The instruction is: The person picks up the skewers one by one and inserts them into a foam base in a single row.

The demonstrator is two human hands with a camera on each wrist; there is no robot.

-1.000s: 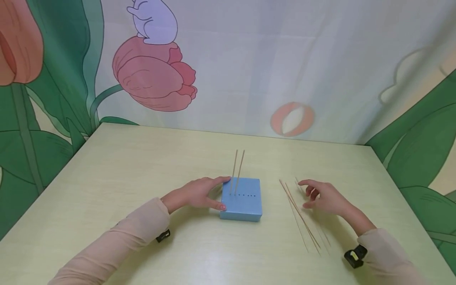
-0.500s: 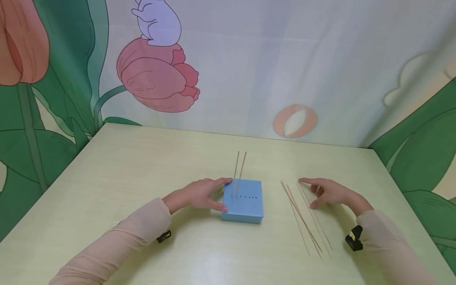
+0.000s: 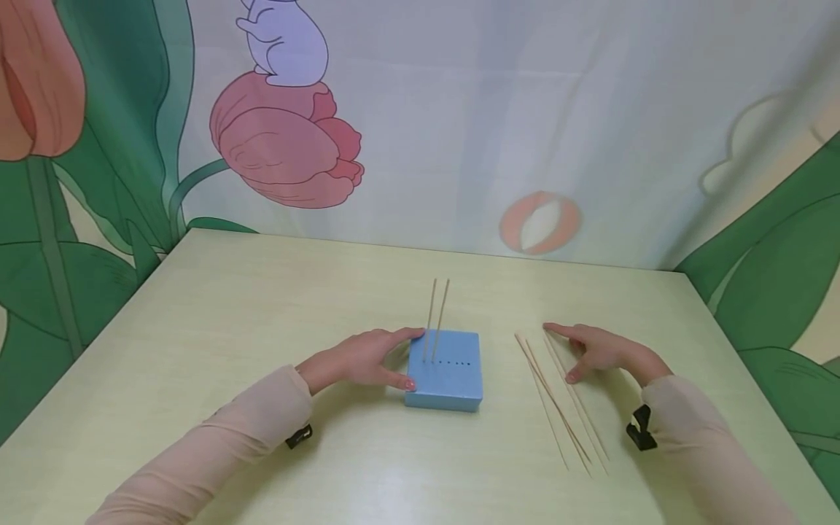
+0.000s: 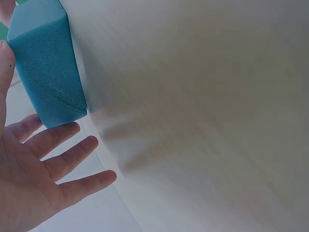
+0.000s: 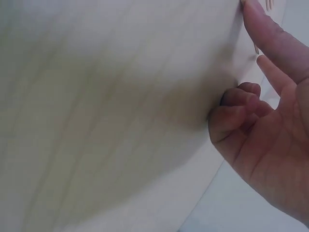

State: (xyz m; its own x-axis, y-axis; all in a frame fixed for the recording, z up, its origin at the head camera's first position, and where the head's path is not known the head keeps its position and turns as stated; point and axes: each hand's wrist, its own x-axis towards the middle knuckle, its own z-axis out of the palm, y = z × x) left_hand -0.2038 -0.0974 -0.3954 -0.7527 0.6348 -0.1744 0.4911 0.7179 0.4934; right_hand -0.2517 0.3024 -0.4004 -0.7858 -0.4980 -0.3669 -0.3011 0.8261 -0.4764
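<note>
Nearest, loose wooden sticks [image 3: 558,397] lie flat on the pale table [image 3: 262,306]. The right hand [image 3: 600,350] rests on their far ends, forefinger straight on one stick, other fingers curled, its grip holding nothing. Left of them, the left hand [image 3: 367,357] steadies the blue foam block [image 3: 445,372], grip wide, thumb and forefinger against its left side. Two upright sticks [image 3: 436,313] stand in the block's far-left holes.

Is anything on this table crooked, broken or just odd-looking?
Nothing is broken or spilled. The two sticks standing in the blue foam block lean slightly apart rather than parallel, and the loose sticks lie fanned, some crossing. The left hand touches the block; the right hand rests by the loose sticks.
</note>
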